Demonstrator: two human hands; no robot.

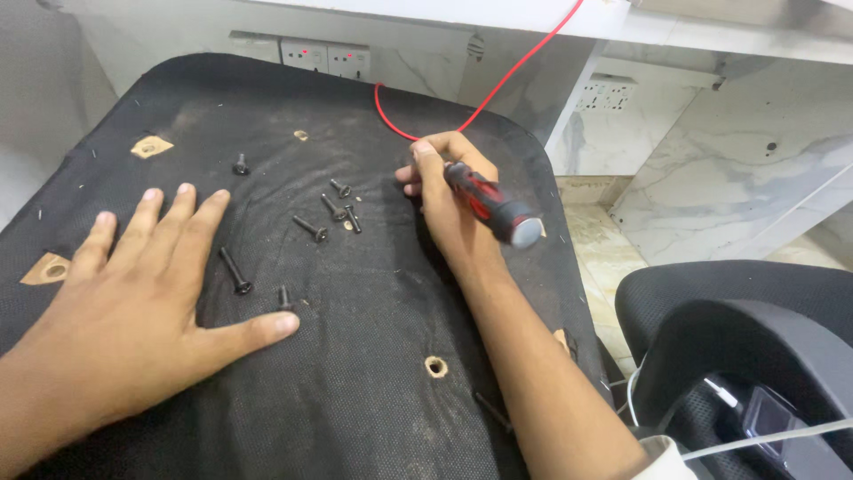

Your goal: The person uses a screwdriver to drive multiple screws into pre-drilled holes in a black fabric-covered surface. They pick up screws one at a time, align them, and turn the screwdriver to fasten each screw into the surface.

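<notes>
Screwdriver point(490, 205): red-and-black handle, gripped in my right hand point(449, 200) over the far middle of the seat underside; its blade is hidden behind my fingers.
Axis: the long axis runs from the grey butt cap, nearest me and to the right, down and away to the upper left, so the working end points into the panel.
Right hand: fingers curled shut around the handle, thumb laid along its top, a grip that seems meant to keep the tool upright on one spot.
Left hand point(147, 298): spread flat, palm down on the black fabric panel point(373, 373), empty; I judge it steadies the panel.
Bolts: loose black bolts point(333, 209) lie between my hands, a long bolt point(236, 271) just beside my left fingers, and another single one point(240, 164) further off.
Hole point(434, 366): a bare mounting hole shows near the front edge.
Surroundings: a red cable point(498, 84) trails to the wall sockets point(324, 59); a black chair part point(737, 329) sits at right.
</notes>
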